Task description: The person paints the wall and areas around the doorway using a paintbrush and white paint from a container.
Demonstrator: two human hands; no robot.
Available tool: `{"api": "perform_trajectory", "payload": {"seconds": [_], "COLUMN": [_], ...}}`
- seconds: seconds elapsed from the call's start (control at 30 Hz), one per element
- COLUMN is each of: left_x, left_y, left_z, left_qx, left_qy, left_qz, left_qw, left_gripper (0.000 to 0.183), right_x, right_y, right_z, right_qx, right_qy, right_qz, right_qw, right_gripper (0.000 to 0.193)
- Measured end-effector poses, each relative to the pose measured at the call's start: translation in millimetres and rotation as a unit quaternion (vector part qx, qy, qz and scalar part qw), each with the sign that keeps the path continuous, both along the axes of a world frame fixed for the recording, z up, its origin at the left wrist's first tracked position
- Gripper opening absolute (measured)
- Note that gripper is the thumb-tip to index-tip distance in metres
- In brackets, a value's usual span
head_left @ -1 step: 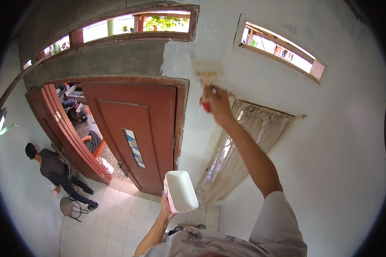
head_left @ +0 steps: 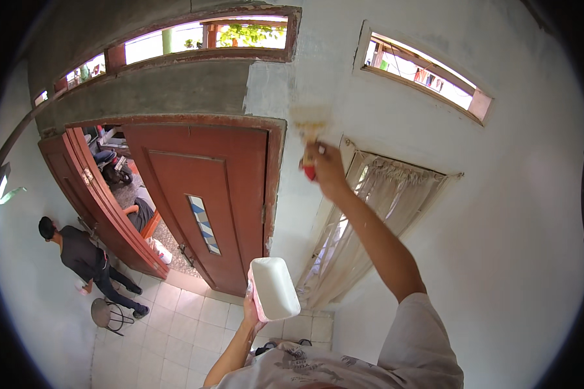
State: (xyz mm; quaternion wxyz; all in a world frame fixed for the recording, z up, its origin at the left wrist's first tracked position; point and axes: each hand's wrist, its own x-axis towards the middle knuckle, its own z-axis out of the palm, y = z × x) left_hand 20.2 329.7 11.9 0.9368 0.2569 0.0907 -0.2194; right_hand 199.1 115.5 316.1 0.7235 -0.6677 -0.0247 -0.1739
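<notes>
My right hand [head_left: 329, 172] is raised to the pale wall [head_left: 328, 84] and closed round the handle of a wide paintbrush [head_left: 313, 131]. The brush's red handle end sticks out below my fingers; its pale bristles, blurred by motion, are against or close to the wall beside the door frame. Lower down, my left hand [head_left: 250, 311] holds a rectangular white tub [head_left: 277, 290] by its side. The tub is tilted, showing a white inside; how much paint is in it I cannot tell.
A reddish-brown door [head_left: 240, 168] stands left of the brush, below a bare grey wall strip [head_left: 175, 91]. A curtained window [head_left: 396, 188] is close to my right arm. At far left a person [head_left: 81, 256] stands beside a round stool [head_left: 101, 313] on the tiled floor [head_left: 169, 324].
My right hand and the paintbrush have moved slightly down the wall. My left hand and the tub have hardly moved.
</notes>
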Motion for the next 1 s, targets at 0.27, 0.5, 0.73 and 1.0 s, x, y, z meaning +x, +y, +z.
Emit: {"api": "perform_trajectory", "payload": {"seconds": [0.27, 0.5, 0.73, 1.0], "left_x": [-1.3, -12.5, -14.3, -11.4], "left_y": [7.0, 5.4, 6.4, 10.1], "left_z": [-14.4, 17.5, 7.4, -15.9], "left_qx": [0.002, -0.017, -0.032, -0.024], "left_qy": [-0.017, -0.028, -0.029, -0.026], "left_qz": [0.009, 0.035, 0.051, 0.046], "left_qw": [1.000, 0.999, 0.998, 0.998], "left_gripper": [0.057, 0.056, 0.054, 0.057], "right_x": [3.0, 34.0, 44.6, 3.3], "right_y": [-1.1, -20.2, -8.7, -4.4], "right_z": [-9.6, 232.0, 249.2, -33.0], "right_qx": [0.217, 0.283, -0.025, 0.072], "right_qy": [0.105, -0.048, -0.224, 0.021], "right_qz": [0.113, 0.251, 0.142, 0.045], "right_qw": [0.964, 0.924, 0.964, 0.996], "right_gripper": [0.014, 0.014, 0.010, 0.022]}}
